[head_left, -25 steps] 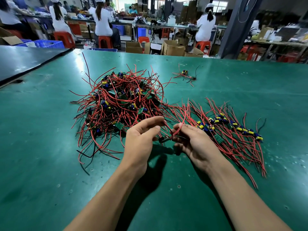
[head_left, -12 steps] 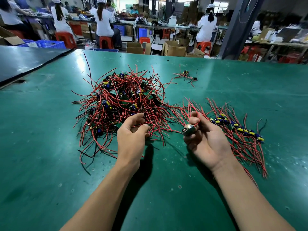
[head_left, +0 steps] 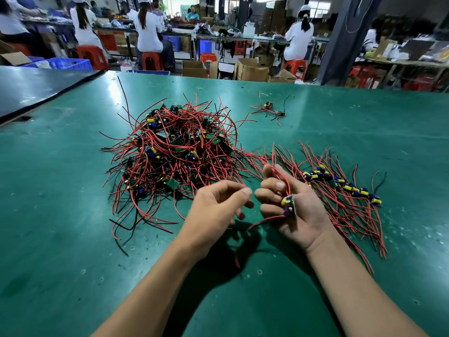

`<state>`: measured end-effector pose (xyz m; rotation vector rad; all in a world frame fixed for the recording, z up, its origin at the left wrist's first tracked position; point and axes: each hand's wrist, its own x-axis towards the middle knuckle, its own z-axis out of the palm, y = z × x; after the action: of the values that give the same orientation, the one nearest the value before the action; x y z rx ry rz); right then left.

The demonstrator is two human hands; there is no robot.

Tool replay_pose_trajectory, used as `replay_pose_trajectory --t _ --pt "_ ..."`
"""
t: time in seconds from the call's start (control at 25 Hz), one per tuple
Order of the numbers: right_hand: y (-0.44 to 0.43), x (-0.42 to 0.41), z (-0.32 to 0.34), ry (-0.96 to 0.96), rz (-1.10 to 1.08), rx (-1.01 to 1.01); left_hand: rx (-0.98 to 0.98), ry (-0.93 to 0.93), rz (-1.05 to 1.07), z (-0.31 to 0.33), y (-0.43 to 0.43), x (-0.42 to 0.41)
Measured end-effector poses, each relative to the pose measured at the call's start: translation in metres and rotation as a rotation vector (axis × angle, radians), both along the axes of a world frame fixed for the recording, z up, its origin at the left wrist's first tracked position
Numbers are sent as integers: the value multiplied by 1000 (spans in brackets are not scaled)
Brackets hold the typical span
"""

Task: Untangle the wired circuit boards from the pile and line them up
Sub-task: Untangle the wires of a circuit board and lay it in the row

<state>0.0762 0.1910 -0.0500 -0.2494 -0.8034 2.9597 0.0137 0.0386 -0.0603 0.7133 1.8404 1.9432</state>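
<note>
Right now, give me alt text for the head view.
The right hand holds a wired circuit board, the left hand curled beside it. On the green table, a tangled pile lies left, a lined-up row right.

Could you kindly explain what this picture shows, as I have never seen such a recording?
No machine here: a camera worn on a person's head looks down at their own bare hands. On the green table lies a tangled pile of red-wired circuit boards; to its right, a row of boards already lined up; farther back, one stray board. The right hand holds one small board with its wires; the left hand is beside it, and whether it pinches a wire is unclear.
</note>
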Motion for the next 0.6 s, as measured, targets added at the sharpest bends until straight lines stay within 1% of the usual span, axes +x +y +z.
replay_pose_trajectory --t 0.08,0.16,0.28,0.36,0.44,0.52,0.6 --pt "-2 -3 -2 -24 -38 13 -70 73 -94 -1 2 5" --pt "-1 -3 -2 -28 -95 57 -137 136 -119 -3 3 8" --pt "-2 -2 0 -35 -176 166 -190 113 -178 -4 3 10" --pt "-3 -2 2 -30 -201 177 -213 146 -169 -4 4 11" --pt "-2 -1 5 -28 -214 158 -233 191 -117 -4 4 10" --pt "0 2 5 -14 -186 108 -216 136 -91 -5 5 8" --pt "2 5 5 23 -91 13 -161 6 -113 -5 5 6"
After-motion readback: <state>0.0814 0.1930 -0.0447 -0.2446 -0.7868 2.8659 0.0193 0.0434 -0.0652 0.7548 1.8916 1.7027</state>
